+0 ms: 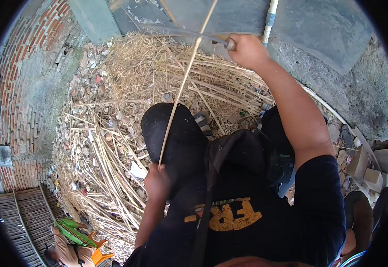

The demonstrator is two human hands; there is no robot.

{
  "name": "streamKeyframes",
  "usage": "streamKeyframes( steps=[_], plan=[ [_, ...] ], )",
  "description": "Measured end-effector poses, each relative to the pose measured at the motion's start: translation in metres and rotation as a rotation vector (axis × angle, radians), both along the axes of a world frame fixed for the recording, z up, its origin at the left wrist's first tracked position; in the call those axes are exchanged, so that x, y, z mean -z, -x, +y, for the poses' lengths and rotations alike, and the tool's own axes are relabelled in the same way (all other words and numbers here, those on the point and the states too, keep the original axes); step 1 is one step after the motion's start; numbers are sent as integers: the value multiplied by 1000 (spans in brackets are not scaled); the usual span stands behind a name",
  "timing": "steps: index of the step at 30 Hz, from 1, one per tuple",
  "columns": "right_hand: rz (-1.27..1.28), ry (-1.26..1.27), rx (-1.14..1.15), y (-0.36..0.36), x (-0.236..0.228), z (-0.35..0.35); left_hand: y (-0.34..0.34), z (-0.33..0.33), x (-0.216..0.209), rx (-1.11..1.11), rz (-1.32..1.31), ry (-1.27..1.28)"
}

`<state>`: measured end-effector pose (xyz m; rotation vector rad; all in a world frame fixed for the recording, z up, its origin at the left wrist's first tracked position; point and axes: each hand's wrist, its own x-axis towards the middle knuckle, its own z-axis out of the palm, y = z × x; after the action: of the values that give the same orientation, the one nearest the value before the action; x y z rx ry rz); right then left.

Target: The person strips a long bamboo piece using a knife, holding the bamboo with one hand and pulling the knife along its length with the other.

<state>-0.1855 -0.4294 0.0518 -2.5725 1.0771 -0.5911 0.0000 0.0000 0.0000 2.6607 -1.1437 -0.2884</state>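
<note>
My left hand [156, 181], slightly blurred, is closed round the lower end of a long, thin, pale stalk [181, 91]. The stalk slants up across my dark-trousered knee [158, 129] and runs out of the picture at the top. My right hand [248, 51] grips the handle of a long-bladed knife [207, 36], my arm stretched out far ahead. Its thin blade points left and crosses the stalk, seemingly touching it; the far part of the blade is blurred.
Cut stalks [109, 155] lie heaped on rubble at my left. Dry straw [149, 66] covers the ground ahead. A brick wall [25, 107] stands left, a grey wall [331, 58] with a white pipe [270, 20] ahead. Another person [71, 249] is at lower left beside an orange chair [99, 253].
</note>
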Motion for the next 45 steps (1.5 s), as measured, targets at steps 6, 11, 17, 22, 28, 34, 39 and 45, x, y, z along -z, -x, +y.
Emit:
streamKeyframes(
  steps=[6,11,17,22,28,34,39,45],
  plan=[
    [-64,16,-80,8,-10,17,3,-7,-11,-10,12,-21],
    [180,6,-399,-12,-23,68,1,-5,-7,4,50,-15],
    [97,-12,-246,-7,-25,43,2,-4,-4,-22,38,31],
    [-125,-33,-12,13,-10,7,0,-4,-4,6,48,39],
    [9,-88,-58,11,-17,24,-3,0,-3,62,84,111],
    [154,89,-255,5,-30,43,0,-1,-11,121,68,167],
    [139,81,-158,11,-31,32,2,-3,-13,149,79,239],
    [-67,72,26,32,-28,14,-3,-2,-15,149,101,192]
  ],
)
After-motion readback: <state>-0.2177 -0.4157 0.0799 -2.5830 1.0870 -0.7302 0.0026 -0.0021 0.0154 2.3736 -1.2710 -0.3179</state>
